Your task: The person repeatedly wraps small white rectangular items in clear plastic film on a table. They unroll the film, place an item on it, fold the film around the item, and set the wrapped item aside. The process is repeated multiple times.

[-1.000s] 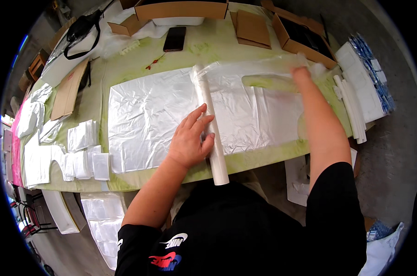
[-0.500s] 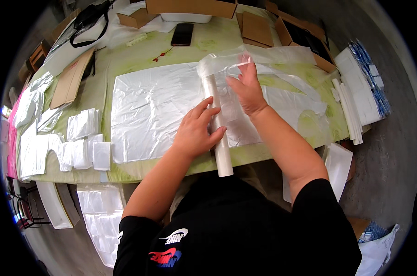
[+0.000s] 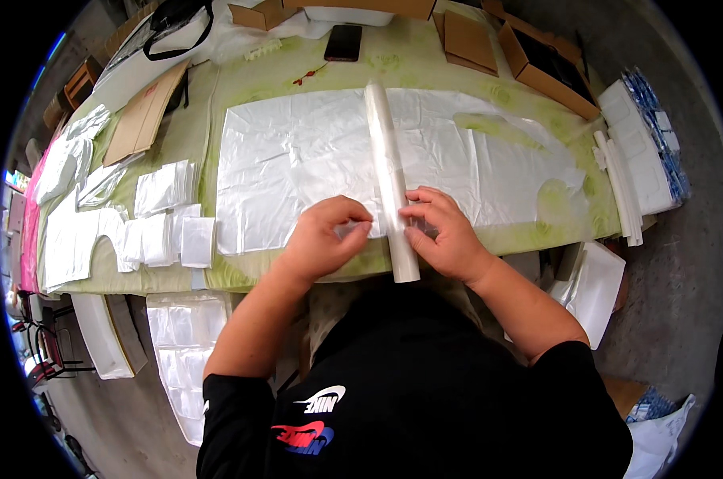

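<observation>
Pale green patterned cloth (image 3: 258, 76) covers a broad table that fills most of the view, with a grey floor (image 3: 657, 303) beyond its right end. Across the middle of the cloth lies a flat, see-through plastic sheet (image 3: 290, 144), wrinkled in places, with rounded cut-outs towards its right end.

On top of this sheet rests a long roll of whitish plastic film (image 3: 389, 172), running from the far side to the near edge of the table and leaning slightly left at its far end. Its near end passes between the person's two hands.

The right hand (image 3: 449, 235) is at the right side of the roll, near its lower part. Its fingers are loosely bent, with a narrow gap between thumb and fingers, and the tips meet the roll's side without wrapping round it. The left hand (image 3: 327, 235) is just left of the roll, a small gap separating the two. Its fingers curl inward, thumb and forefinger close together; I cannot tell whether they pinch any film.

Farther left are folded white plastic packets (image 3: 166, 190) and a flat piece of brown cardboard (image 3: 146, 116). A dark smartphone (image 3: 343, 43) lies on the far side, an open cardboard box (image 3: 545, 68) stands far right, and slim white tubes (image 3: 617, 188) lie near the right end.
</observation>
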### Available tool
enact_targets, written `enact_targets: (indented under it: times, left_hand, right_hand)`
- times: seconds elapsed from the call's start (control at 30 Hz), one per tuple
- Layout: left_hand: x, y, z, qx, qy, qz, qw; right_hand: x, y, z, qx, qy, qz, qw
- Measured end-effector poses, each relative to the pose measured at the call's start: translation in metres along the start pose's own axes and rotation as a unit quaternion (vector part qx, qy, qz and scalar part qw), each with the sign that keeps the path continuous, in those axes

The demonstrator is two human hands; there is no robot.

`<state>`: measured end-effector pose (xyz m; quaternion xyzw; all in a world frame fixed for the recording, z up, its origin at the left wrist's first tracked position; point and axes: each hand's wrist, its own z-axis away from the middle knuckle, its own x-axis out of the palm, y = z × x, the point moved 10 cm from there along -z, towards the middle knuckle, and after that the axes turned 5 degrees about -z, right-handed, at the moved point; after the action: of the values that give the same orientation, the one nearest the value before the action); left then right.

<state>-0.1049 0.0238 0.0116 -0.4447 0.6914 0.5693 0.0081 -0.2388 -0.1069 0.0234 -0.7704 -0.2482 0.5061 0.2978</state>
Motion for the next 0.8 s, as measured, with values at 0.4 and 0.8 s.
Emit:
enact_targets:
  times: [0.4, 0.8]
  left_hand:
    - [-0.006, -0.045, -0.044, -0.094, -0.06, -0.31, 0.944]
    - [-0.036, 0.012, -0.037, 0.007, -0.047, -0.066, 0.997]
  right_hand:
    - [0.022, -0.002, 0.003, -0.014, 0.029, -0.067, 0.997]
    - [0.099, -0.092, -0.044, -0.247, -0.09, -0.081, 0.961]
